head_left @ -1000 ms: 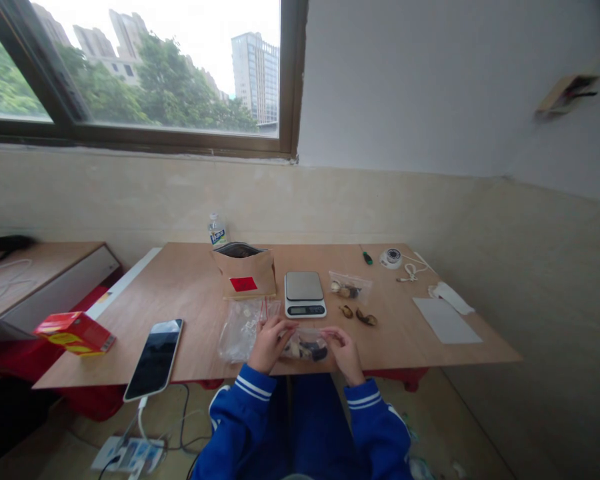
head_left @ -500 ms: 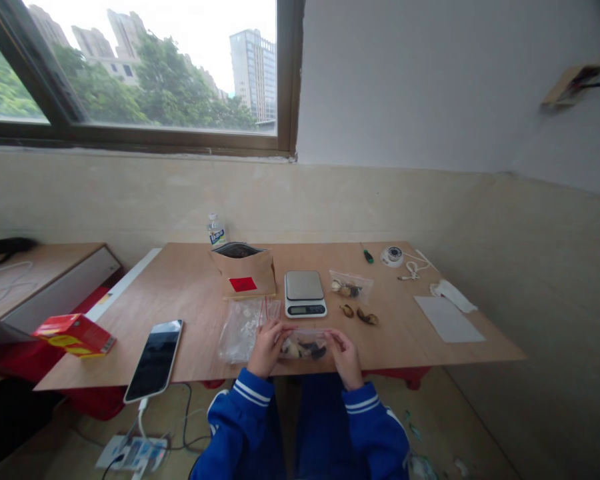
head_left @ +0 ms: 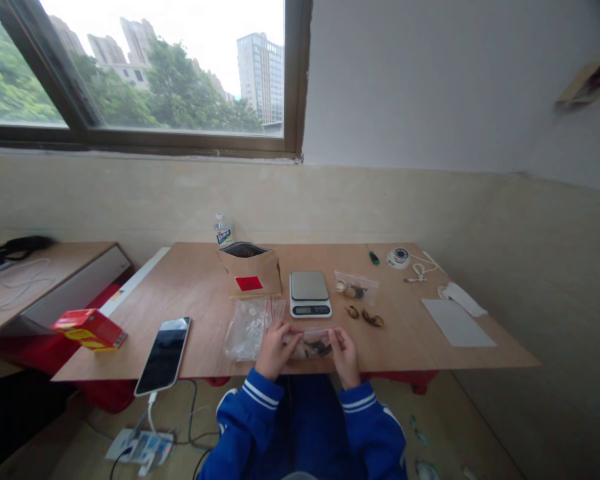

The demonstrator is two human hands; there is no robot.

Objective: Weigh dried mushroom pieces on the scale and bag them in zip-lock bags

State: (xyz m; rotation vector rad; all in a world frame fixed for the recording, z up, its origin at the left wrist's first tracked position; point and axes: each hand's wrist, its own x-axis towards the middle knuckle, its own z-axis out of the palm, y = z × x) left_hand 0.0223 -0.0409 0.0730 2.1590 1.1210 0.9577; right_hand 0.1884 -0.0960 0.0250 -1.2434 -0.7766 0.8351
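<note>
Between my two hands, at the table's front edge, lies a small clear zip bag point(head_left: 312, 345) with pale and dark dried pieces inside. My left hand point(head_left: 276, 348) pinches the bag's top edge at its left side. At the right end of that edge, my right hand point(head_left: 343, 353) grips with thumb and fingers. Straight ahead stands a digital kitchen scale point(head_left: 310, 293) with a bare metal plate. To the left is a stack of empty clear zip bags point(head_left: 249, 333). Right of the scale sit a filled zip bag point(head_left: 356, 288) and loose brown dried pieces point(head_left: 372, 318).
An open kraft paper pouch point(head_left: 253, 273) with a red label stands behind the bags, a bottle point(head_left: 223, 230) behind it. Leftward are a phone point(head_left: 164, 356) on a cable and a red box point(head_left: 91, 329). At right are a white camera point(head_left: 398, 257), a screwdriver point(head_left: 373, 257) and paper point(head_left: 457, 323).
My left hand has slid right along the bag's top edge, closer to my right hand. The whole view has shifted slightly, so the table's things appear further right.
</note>
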